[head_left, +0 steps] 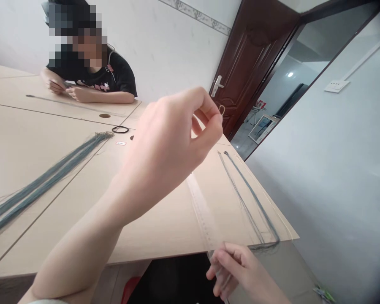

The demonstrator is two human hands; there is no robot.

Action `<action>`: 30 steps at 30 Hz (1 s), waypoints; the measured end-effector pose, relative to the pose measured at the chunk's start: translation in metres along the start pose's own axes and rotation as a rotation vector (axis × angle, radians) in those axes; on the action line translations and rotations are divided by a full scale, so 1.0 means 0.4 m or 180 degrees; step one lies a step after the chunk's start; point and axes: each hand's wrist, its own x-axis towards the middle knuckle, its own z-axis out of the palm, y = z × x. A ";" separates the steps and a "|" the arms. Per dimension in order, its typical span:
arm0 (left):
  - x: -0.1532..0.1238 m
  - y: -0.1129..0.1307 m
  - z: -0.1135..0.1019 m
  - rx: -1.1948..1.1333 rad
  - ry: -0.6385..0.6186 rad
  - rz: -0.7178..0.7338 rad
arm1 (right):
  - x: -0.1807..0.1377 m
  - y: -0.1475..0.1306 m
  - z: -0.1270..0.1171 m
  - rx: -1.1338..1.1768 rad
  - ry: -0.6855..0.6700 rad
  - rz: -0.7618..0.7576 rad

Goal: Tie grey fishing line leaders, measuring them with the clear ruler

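Note:
My left hand (174, 131) is raised over the table, thumb and forefinger pinched on a small tan loop (222, 110) that sticks up past the fingertips. Whether it is wire or cord I cannot tell. Lower down, at the table's front edge, my right hand (236, 270) has its fingers curled in; what lies between them is too thin and blurred to name. A clear ruler (200, 207) runs along the table up to those fingers. Right of it lie a thin bundle of grey threads (240, 196) and a blue-grey thread bundle (253, 194), their ends hanging over the edge.
Thick blue-grey thread bundles (60, 173) lie on the left, near a black elastic ring (120, 129) and a small label (120, 143). Across the table (66, 228) sits a person (91, 76) with a long thread strand (66, 102) before them. A wall (329, 169) stands close at right.

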 end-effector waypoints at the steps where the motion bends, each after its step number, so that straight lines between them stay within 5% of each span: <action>1: 0.000 0.001 -0.003 -0.0011 0.0044 -0.0017 | -0.009 -0.016 -0.006 0.0115 -0.0040 -0.0076; 5: 0.007 0.010 -0.019 -0.0207 0.0118 -0.0265 | -0.034 -0.107 -0.033 0.0749 0.0095 -0.0866; 11: 0.026 0.027 -0.028 -0.2406 -0.0898 -0.0955 | -0.064 -0.328 -0.067 0.1447 0.0026 -0.2957; 14: 0.027 0.031 -0.019 -0.3340 -0.1130 -0.1163 | -0.072 -0.419 -0.070 0.1201 -0.0024 -0.3391; 18: 0.020 0.032 -0.012 -0.3388 -0.1075 -0.1292 | -0.041 -0.470 -0.057 0.0867 0.0245 -0.3870; 22: 0.016 0.034 0.001 -0.3142 -0.1095 -0.1344 | 0.012 -0.470 -0.059 0.0531 0.0754 -0.4057; 30: 0.022 0.043 0.050 -0.3284 -0.1207 -0.1495 | 0.009 -0.479 -0.059 0.0232 0.0245 -0.3331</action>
